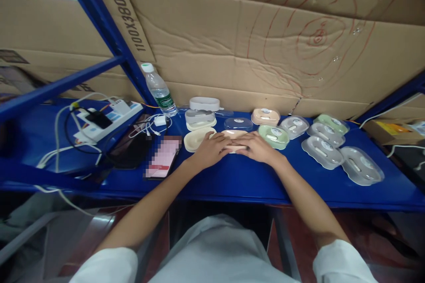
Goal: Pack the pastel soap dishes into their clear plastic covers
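Observation:
My left hand (213, 148) and my right hand (257, 147) meet at a pale pink oval dish (237, 134) near the middle of the blue table. The fingers of both are bent around its near side, and they hide part of it. Left of the dish, beside my left hand, lies a cream oval dish (195, 139). A green dish with a clear lid (275, 136) sits just right of my right hand. Behind the pink dish is a clear oval lid (238, 124).
Lidded dishes (323, 152) in grey, green and peach spread to the right. Grey and white dishes (200, 117) stand behind the cream one. At left are a bottle (161, 93), a phone (164, 157) and a power strip (108, 121) with cables. Cardboard (212, 44) rises behind.

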The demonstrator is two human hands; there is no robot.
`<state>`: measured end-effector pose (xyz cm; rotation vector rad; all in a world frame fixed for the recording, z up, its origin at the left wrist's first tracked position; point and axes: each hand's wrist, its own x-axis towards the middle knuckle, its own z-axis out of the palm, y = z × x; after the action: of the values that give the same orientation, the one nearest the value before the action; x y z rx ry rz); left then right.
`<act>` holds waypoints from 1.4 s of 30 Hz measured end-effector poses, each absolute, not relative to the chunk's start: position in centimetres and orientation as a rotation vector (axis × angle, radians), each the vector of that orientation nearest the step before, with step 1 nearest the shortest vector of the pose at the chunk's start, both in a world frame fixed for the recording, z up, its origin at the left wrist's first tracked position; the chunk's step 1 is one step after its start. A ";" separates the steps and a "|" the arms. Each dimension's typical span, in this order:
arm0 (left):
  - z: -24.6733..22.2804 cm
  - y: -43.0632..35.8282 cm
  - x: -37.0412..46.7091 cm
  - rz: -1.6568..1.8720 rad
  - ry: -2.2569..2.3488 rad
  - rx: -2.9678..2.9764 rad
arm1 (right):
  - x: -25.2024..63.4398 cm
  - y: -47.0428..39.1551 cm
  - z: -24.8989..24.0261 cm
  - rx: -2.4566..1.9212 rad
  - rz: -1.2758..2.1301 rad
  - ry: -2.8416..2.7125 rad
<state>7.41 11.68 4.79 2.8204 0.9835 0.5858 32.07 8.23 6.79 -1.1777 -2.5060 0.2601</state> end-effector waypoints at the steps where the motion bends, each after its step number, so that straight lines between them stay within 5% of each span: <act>1: 4.7 11.7 7.3 0.587 0.969 2.816 | 32.1 8.2 6.9 -1.187 0.270 -2.513; 10: 4.7 8.8 5.9 0.921 1.153 2.737 | 32.6 7.8 8.4 -1.194 0.122 -2.263; 20: 5.0 7.2 6.1 0.665 1.079 2.848 | 34.6 8.6 8.7 -1.222 0.345 -2.091; 29: 5.3 7.2 6.8 0.582 0.895 2.918 | 34.5 12.3 8.6 -1.326 0.077 -1.997; 42: 5.4 11.6 2.8 0.696 1.430 2.814 | 43.3 9.3 7.7 -1.801 0.111 -2.141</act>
<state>2.77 11.59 5.36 2.8136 1.4303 0.6959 43.32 9.30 7.73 -1.8013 -2.1413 0.1107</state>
